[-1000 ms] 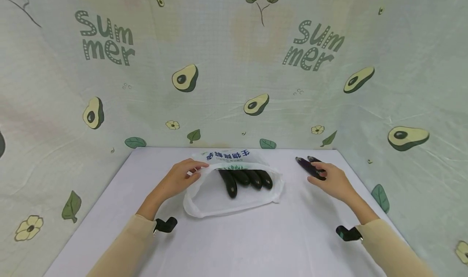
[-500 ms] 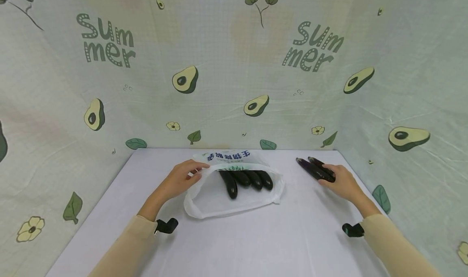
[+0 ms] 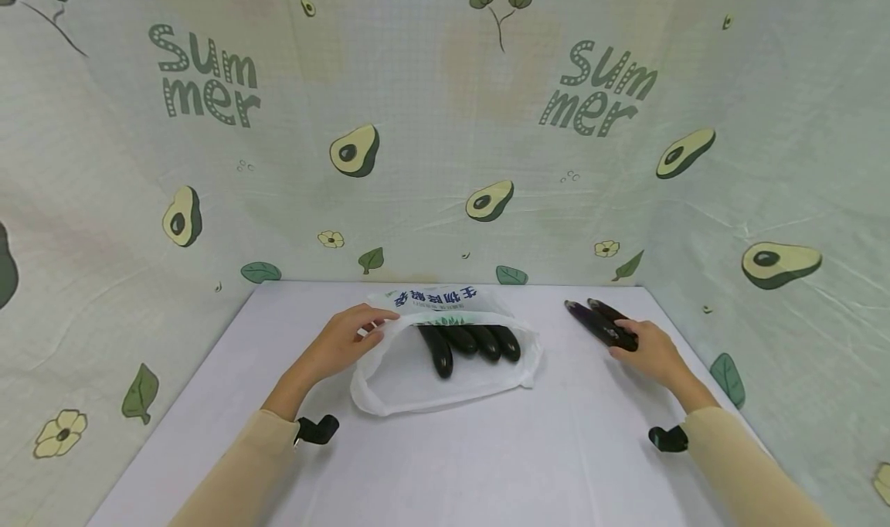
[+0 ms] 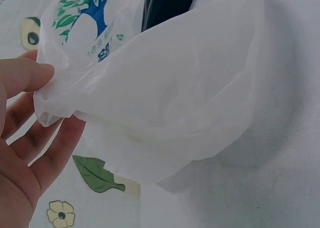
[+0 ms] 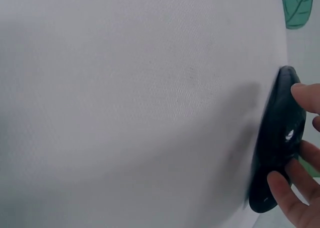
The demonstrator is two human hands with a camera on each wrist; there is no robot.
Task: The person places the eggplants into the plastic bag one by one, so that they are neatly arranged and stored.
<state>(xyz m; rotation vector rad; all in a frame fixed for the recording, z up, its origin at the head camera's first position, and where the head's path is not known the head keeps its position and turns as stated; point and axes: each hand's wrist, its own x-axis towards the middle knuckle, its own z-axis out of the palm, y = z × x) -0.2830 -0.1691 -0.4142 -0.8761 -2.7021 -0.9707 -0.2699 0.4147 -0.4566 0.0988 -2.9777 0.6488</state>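
My left hand (image 3: 348, 338) pinches the left edge of a white plastic bag (image 3: 389, 392) and holds its mouth raised. In the left wrist view the thumb lies on top of the film, with fingers below. Several dark eggplants (image 3: 438, 351) lie inside the bag, their far ends hidden by the upper layer. On the right my right hand (image 3: 652, 355) grips the near end of an eggplant (image 3: 591, 323). The right wrist view shows thumb and fingers against the glossy eggplant (image 5: 280, 130). Just behind it lies a second eggplant (image 3: 605, 308), partly hidden by the hand.
A white tabletop (image 3: 459, 465) spreads under everything. Cloth curtains (image 3: 417, 86) printed with avocados and leaves rise at the back and both sides. The right curtain stands close beside my right arm.
My right hand has shifted a little right and nearer along the eggplants, and its fingers have settled round the near end. The left hand and bag have stayed put.
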